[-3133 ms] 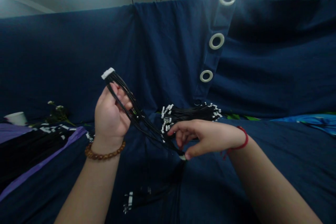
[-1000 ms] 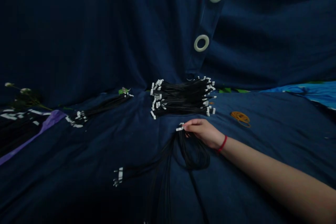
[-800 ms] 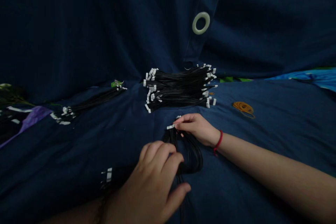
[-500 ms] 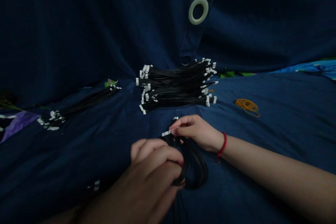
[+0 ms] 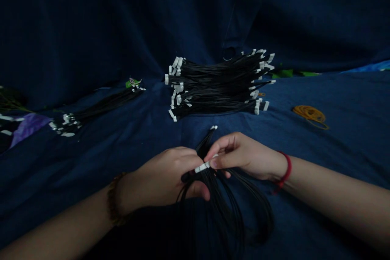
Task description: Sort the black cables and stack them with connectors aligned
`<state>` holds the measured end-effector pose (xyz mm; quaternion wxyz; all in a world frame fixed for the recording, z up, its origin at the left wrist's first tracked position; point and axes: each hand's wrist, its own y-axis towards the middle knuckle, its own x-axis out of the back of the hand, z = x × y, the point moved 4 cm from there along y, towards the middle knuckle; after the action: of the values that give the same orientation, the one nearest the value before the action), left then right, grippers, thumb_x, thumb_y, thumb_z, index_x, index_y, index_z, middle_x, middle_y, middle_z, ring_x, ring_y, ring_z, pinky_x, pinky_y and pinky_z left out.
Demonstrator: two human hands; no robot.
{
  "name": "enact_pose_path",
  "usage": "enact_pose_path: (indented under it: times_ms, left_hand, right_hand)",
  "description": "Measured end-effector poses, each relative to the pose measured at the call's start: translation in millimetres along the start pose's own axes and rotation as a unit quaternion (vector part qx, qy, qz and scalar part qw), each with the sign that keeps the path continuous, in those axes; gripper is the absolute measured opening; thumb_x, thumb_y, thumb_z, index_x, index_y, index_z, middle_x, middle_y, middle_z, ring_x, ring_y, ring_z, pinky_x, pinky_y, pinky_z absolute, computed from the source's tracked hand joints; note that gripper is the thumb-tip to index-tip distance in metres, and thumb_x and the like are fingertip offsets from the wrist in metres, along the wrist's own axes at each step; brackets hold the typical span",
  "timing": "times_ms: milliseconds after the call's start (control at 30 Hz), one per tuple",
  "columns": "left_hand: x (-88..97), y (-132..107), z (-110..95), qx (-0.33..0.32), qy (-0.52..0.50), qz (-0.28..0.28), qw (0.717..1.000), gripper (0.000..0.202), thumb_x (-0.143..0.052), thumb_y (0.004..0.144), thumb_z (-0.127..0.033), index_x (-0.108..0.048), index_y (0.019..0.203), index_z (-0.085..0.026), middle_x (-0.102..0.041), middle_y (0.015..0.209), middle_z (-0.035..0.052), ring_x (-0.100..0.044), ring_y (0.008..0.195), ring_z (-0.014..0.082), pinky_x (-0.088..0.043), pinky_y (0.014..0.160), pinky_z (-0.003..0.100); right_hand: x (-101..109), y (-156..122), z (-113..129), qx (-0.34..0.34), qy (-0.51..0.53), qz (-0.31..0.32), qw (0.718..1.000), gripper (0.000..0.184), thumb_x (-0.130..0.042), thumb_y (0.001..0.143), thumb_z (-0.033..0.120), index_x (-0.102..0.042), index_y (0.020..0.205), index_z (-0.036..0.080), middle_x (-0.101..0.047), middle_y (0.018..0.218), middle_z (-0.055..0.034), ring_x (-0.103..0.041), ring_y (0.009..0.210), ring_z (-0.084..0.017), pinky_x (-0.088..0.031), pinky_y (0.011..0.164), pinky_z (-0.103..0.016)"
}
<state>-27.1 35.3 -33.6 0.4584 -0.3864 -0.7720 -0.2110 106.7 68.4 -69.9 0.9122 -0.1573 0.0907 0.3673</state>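
Left hand, beaded bracelet at the wrist, curled around a loose bundle of black wires; right hand, red string at the wrist, pinching white connectors at the bundle's end between thumb and fingers. Bundle held just above navy cloth, near a large stack of black wires; smaller wire bundle to the left, orange rubber bands to the right

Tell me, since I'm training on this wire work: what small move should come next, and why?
Probably the left hand should slide down the black wires to gather them, while the right hand holds pinching the white connectors: the connector ends sit together, but the wires below fan out loosely.
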Motion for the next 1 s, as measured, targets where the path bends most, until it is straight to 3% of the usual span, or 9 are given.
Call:
enact_pose_path:
  times_ms: [133,233,300,367,533,600,767,900,1000]
  left_hand:
    - [2.2,-3,-7,0.018,-0.029,0.037,0.999,0.034,-0.043,0.084,-0.044,-0.062,0.091,-0.017,-0.061,0.082,0.0044,-0.054,0.076,0.0129,-0.037,0.07,0.021]
    - [-2.6,-3,-7,0.073,-0.166,-0.03,0.983,0.03,-0.043,0.085,-0.037,-0.063,0.076,-0.017,-0.06,0.073,0.0025,-0.054,0.066,0.0097,-0.038,0.061,0.019]
    - [-9.8,-5,-2,0.157,-0.314,-0.091,0.932,0.03,-0.048,0.082,-0.036,-0.059,0.063,-0.015,-0.059,0.067,0.0021,-0.053,0.061,0.0087,-0.039,0.056,0.018]
    - [-20.4,-7,2,0.233,-0.426,-0.109,0.867,0.032,-0.054,0.076,-0.038,-0.055,0.056,-0.014,-0.057,0.062,0.0024,-0.05,0.054,0.0079,-0.037,0.049,0.018]
    - [-36.5,-12,0,0.326,-0.572,-0.111,0.744,0.026,-0.055,0.075,-0.037,-0.056,0.069,-0.012,-0.051,0.053,-0.0011,-0.031,0.036,0.0012,-0.021,0.034,0.013]
    - [-38.8,-12,-2,0.335,-0.616,-0.121,0.703,0.023,-0.058,0.074,-0.033,-0.056,0.07,-0.01,-0.053,0.053,-0.0007,-0.031,0.035,0.0002,-0.023,0.033,0.012]
    - [-39.1,-10,-2,0.316,-0.643,-0.14,0.683,0.026,-0.06,0.074,-0.036,-0.057,0.079,-0.011,-0.055,0.057,-0.0007,-0.036,0.035,0.0002,-0.027,0.032,0.011]
    - [-39.9,-10,1,0.264,-0.711,-0.115,0.641,0.021,-0.067,0.068,-0.022,-0.057,0.082,-0.011,-0.056,0.065,-0.0003,-0.051,0.05,0.0037,-0.043,0.046,0.014]
    - [-37.8,-8,3,0.212,-0.758,-0.109,0.607,0.013,-0.056,0.075,-0.018,-0.059,0.084,-0.009,-0.061,0.079,0.005,-0.057,0.061,0.0069,-0.049,0.056,0.018]
  right_hand:
    - [-2,-1,-1,-0.023,-0.014,0.022,0.999,0.008,-0.066,0.064,0.009,-0.068,0.072,0.009,-0.062,0.058,-0.0009,-0.05,0.044,-0.003,-0.04,0.042,-0.013]
    - [-4,-3,-1,-0.031,-0.002,0.027,0.999,0.007,-0.066,0.062,0.007,-0.068,0.068,0.01,-0.062,0.056,0.0001,-0.049,0.043,-0.004,-0.039,0.041,-0.013]
    - [-6,-4,0,-0.027,0.014,0.019,0.999,0.006,-0.066,0.061,0.007,-0.067,0.064,0.011,-0.061,0.055,0.0013,-0.049,0.043,-0.003,-0.039,0.041,-0.012]
    - [-7,-6,0,-0.023,0.028,0.016,0.999,0.004,-0.066,0.061,0.007,-0.066,0.063,0.011,-0.06,0.054,0.0012,-0.049,0.043,-0.004,-0.039,0.041,-0.013]
    - [-6,-6,-2,-0.016,0.051,0.018,0.998,0.005,-0.066,0.065,0.009,-0.068,0.068,0.011,-0.062,0.06,-0.0012,-0.049,0.047,-0.004,-0.037,0.043,-0.013]
    - [-6,-6,-4,-0.018,0.058,0.018,0.998,0.004,-0.067,0.065,0.01,-0.069,0.069,0.011,-0.062,0.062,-0.0022,-0.049,0.047,-0.003,-0.037,0.043,-0.013]
    - [-5,-6,-3,-0.019,0.074,-0.003,0.997,0.004,-0.066,0.066,0.01,-0.068,0.068,0.011,-0.061,0.06,-0.0005,-0.046,0.045,-0.002,-0.035,0.041,-0.012]
    - [3,-5,3,0.02,0.034,-0.059,0.997,0.006,-0.066,0.067,0.014,-0.068,0.072,0.012,-0.061,0.061,-0.0006,-0.047,0.047,-0.004,-0.037,0.044,-0.014]
    - [10,-4,4,0.041,-0.009,-0.084,0.996,0.01,-0.067,0.067,0.019,-0.067,0.073,0.012,-0.061,0.064,-0.0012,-0.046,0.047,-0.004,-0.037,0.044,-0.016]
